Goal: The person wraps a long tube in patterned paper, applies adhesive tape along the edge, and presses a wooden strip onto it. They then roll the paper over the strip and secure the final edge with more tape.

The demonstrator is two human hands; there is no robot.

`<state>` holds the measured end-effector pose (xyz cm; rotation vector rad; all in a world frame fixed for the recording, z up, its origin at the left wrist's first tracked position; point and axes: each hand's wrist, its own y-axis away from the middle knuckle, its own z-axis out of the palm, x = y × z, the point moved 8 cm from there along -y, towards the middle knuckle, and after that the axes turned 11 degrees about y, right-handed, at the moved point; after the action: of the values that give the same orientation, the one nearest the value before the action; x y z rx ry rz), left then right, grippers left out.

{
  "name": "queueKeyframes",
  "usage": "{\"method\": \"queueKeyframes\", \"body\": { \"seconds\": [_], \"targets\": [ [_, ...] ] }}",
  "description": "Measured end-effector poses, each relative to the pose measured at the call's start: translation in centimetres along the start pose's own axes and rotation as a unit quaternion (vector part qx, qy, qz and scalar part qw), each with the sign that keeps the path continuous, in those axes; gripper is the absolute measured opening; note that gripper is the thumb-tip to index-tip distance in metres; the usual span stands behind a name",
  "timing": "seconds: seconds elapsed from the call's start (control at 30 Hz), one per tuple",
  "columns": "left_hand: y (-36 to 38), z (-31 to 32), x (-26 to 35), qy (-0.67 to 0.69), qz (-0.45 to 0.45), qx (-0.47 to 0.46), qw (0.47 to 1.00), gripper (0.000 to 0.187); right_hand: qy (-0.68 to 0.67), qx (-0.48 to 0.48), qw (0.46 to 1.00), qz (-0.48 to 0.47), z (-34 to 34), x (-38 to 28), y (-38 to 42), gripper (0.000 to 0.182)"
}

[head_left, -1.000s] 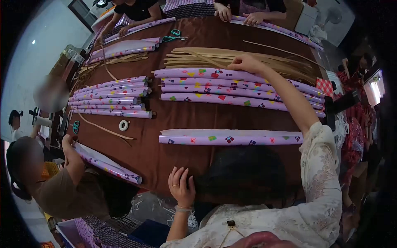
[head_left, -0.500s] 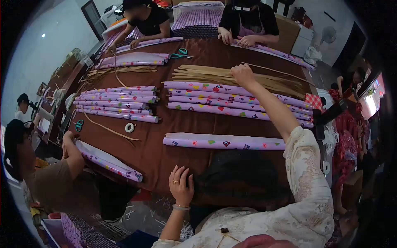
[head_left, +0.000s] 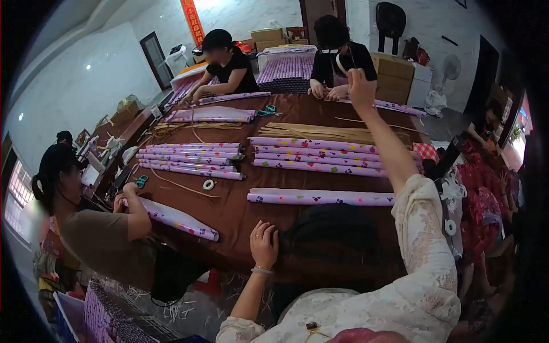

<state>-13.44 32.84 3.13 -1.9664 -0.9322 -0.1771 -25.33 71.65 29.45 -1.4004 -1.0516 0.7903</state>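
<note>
My right hand is raised over the far side of the table, fingers pinched together. A thin strip, seen nearly edge-on, seems to stick up from the fingertips. Below it lies a bundle of flat brown strips, beside several purple patterned rolls. My left hand rests on the near table edge with its fingers a little apart, holding nothing. Between my hands and the stacked rolls lies one purple roll with a loose pale edge along its top. A black cloth-like item lies beside my left hand.
A co-worker at left handles another roll; two more people work across the brown-covered table. Scissors, a white tape roll and teal-handled scissors lie about. A black post-like object stands at the right edge.
My right hand has lifted off the brown strips and risen, apparently with one thin strip. My left hand stays at the table edge. The camera view has tilted up.
</note>
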Motion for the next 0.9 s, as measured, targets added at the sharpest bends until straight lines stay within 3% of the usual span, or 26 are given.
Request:
{"method": "queueKeyframes", "body": {
  "seconds": [0.17,0.27,0.33,0.37,0.47,0.6,0.63,0.67,0.7,0.77,0.9],
  "targets": [
    [0.5,0.0,-0.2,0.007,0.02,0.03,0.999,0.017,0.03,0.097,0.993,-0.056,-16.6,2.7,-6.1,0.008],
    [0.6,0.1,-0.4,0.003,0.033,0.032,0.999,0.016,0.049,0.113,0.99,-0.068,-29.8,4.0,-6.2,0.005],
    [0.4,-0.1,-0.1,0.007,0.038,0.028,0.999,0.016,0.101,0.176,0.97,-0.135,-39.1,5.1,-4.7,0.01],
    [0.5,-0.1,0.0,0.011,0.039,0.032,0.999,0.016,0.07,0.13,0.987,-0.062,-42.5,8.2,-3.1,0.009],
    [0.5,0.1,-0.1,0.007,0.061,0.049,0.997,0.016,0.031,0.181,0.983,-0.016,-52.5,11.9,2.5,0.016],
    [0.6,-0.1,0.4,-0.026,0.077,0.061,0.995,0.016,0.074,0.186,0.952,0.232,-57.4,12.2,8.7,0.029],
    [0.6,-0.1,0.7,-0.031,0.081,0.06,0.994,0.017,0.045,-0.003,0.997,0.07,-55.7,9.9,5.7,0.026],
    [0.6,0.2,0.7,-0.032,0.084,0.043,0.995,0.017,-0.087,-0.096,0.978,0.161,-53.5,10.1,5.9,0.024],
    [0.7,0.3,0.4,-0.033,0.086,0.044,0.995,0.017,-0.218,-0.18,0.925,0.252,-51.2,10.3,7.0,0.022],
    [0.7,0.3,0.2,-0.033,0.087,0.043,0.995,0.017,-0.343,-0.29,0.844,0.293,-48.3,10.6,8.7,0.021],
    [0.5,-0.2,1.2,-0.043,0.097,0.066,0.992,0.019,-0.435,-0.339,0.781,0.294,-46.4,9.9,9.5,0.025]
  ]
}}
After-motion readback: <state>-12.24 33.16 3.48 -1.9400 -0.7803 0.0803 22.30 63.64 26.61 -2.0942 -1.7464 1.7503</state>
